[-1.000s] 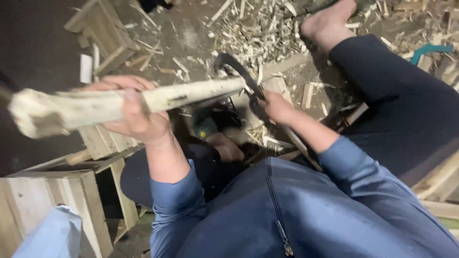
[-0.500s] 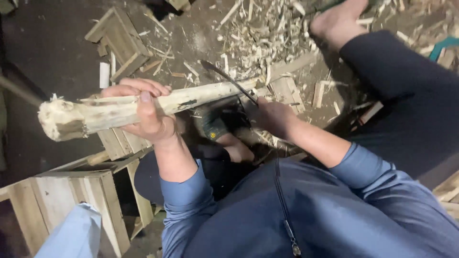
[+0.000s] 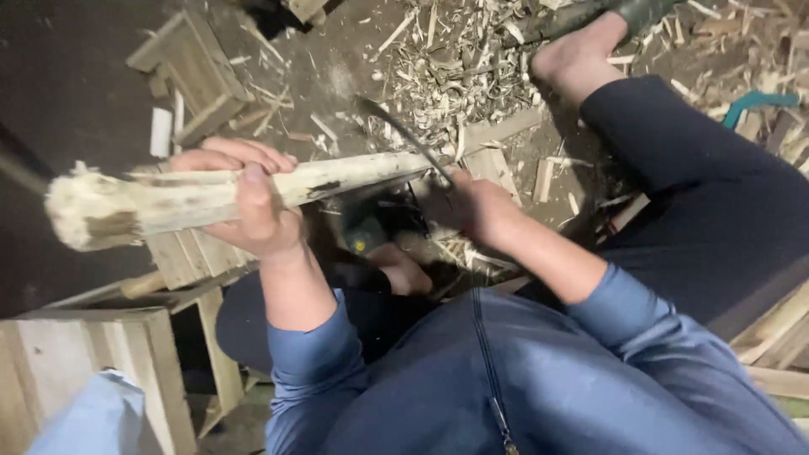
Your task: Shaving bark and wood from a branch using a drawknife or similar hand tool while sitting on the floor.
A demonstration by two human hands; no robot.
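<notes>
The left hand (image 3: pixel 249 206) is raised in front of the person, forearm rising from a rolled blue sleeve, with its fingers (image 3: pixel 240 156) wrapped over the top of a pale wooden stick (image 3: pixel 253 190) and the thumb pressed along its near side, a firm closed grip. The stick lies nearly level across the view, slanting slightly up to the right; its left end is thick, ragged and fibrous, and it narrows toward the right, where the bark is stripped to bare light wood with a few dark patches. The right hand (image 3: pixel 476 211) is held lower and further out, arm bent at the elbow, closed around the handle of a dark curved blade (image 3: pixel 400 131) whose edge meets the thin right end of the stick. Below the stick, between the knees, the floor is strewn with a heap of wood shavings (image 3: pixel 455 67) and offcuts. A bare foot (image 3: pixel 577 59) rests beside the shavings. A small wooden crate (image 3: pixel 190 76) sits on the floor at upper left, and a larger one (image 3: pixel 93 371) stands at lower left.
</notes>
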